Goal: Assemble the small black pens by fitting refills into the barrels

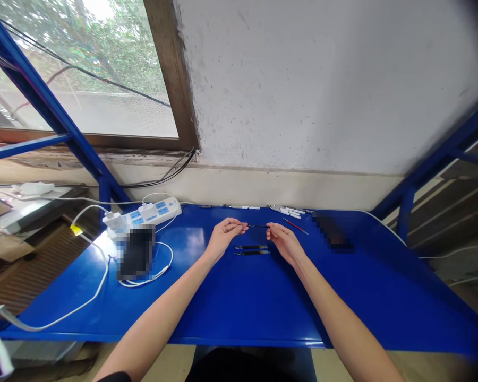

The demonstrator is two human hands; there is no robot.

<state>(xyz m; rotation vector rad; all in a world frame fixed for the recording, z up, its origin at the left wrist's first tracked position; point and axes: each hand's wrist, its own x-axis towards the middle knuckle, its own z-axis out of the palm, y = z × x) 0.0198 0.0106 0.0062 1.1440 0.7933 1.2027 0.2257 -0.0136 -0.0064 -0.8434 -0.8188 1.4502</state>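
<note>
Blue metal bench [302,313] | power strip [153,212], blurred phone [136,252] | left hand [224,237], right hand [284,242] pinching thin black rod [258,226]

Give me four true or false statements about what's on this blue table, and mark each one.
1. The left hand pinches a thin dark rod that reaches toward the right hand. True.
2. Two slim black pens lie on the blue table just below the hands. True.
3. The power strip sits to the right of the hands. False: the white power strip is to their left.
4. The red stick lies left of the left hand. False: the thin red stick lies beyond the right hand.
</note>
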